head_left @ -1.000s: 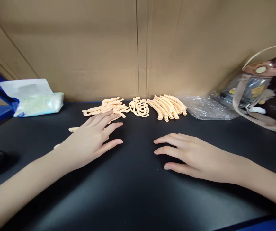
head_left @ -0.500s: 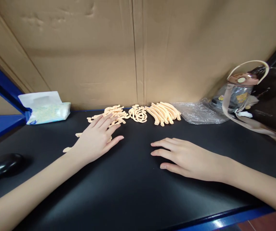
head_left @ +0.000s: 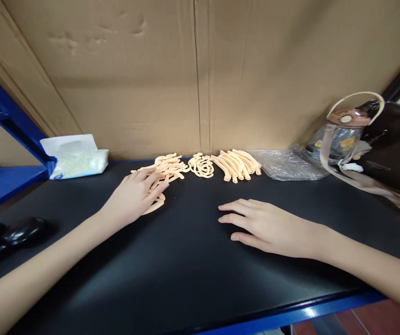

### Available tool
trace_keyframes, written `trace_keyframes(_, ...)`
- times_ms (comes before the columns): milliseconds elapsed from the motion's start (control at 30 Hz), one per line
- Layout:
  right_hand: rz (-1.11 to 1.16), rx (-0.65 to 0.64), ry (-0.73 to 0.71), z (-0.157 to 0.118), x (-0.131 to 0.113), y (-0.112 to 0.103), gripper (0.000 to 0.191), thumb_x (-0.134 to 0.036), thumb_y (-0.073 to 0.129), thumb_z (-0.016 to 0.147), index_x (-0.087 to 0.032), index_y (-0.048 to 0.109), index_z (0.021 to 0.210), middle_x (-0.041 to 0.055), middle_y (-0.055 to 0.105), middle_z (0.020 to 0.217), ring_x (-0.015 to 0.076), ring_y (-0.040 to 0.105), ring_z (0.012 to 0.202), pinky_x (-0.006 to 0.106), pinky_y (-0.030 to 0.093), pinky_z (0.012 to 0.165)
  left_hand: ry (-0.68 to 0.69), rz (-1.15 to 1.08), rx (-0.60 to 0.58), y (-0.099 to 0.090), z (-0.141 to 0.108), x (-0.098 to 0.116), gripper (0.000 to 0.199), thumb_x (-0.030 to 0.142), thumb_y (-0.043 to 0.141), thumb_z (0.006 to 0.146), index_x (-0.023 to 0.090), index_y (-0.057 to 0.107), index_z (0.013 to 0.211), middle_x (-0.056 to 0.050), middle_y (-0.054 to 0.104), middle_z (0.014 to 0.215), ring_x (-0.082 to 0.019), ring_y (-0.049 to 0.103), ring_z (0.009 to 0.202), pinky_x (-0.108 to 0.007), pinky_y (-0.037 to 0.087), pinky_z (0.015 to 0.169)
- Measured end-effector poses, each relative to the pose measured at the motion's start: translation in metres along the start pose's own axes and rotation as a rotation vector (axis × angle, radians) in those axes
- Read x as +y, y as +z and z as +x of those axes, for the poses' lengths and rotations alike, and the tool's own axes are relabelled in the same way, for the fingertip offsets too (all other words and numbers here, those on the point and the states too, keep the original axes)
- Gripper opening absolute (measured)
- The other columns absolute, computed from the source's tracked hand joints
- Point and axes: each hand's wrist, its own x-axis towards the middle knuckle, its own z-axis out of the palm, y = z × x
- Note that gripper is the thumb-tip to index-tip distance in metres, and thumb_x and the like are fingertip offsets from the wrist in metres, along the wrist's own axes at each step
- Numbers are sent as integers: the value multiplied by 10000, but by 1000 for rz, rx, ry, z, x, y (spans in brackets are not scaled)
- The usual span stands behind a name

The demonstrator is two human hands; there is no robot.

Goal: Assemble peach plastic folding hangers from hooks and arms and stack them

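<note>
Peach-coloured curved pieces lie in three groups at the back of the black table (head_left: 186, 260): a loose pile (head_left: 172, 166) on the left, a cluster of rounded pieces (head_left: 201, 166) in the middle, and a row of long strips (head_left: 237, 165) on the right. My left hand (head_left: 135, 193) rests over the near left side of the loose pile, fingers apart; what lies beneath the palm is hidden. A curved piece (head_left: 155, 204) shows beside its thumb. Over the bare tabletop, my right hand (head_left: 267, 228) is open with spread fingers, holding nothing.
A tissue pack (head_left: 79, 160) stands at the back left, and a black object (head_left: 27, 231) lies at the left. Clear plastic bags (head_left: 288, 164), a strapped bottle (head_left: 348, 135) and a dark bag (head_left: 395, 144) occupy the back right. Cardboard (head_left: 133, 83) rises behind.
My left hand has drawn slightly left and back, and the curved pieces around its palm have shifted. My right hand is nearly still. The view has moved slightly.
</note>
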Motion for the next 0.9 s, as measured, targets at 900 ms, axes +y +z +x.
trace_keyframes(900, -32, 10, -3, 1, -1, 1, 330, -315, 448, 971, -184, 570, 1248, 81, 536, 1336, 225, 536, 1174, 415, 460, 988, -63, 49, -75, 6, 10, -76, 437, 428, 333, 937, 111, 567, 1127, -112, 624, 1093, -248, 569, 996, -378, 418, 893)
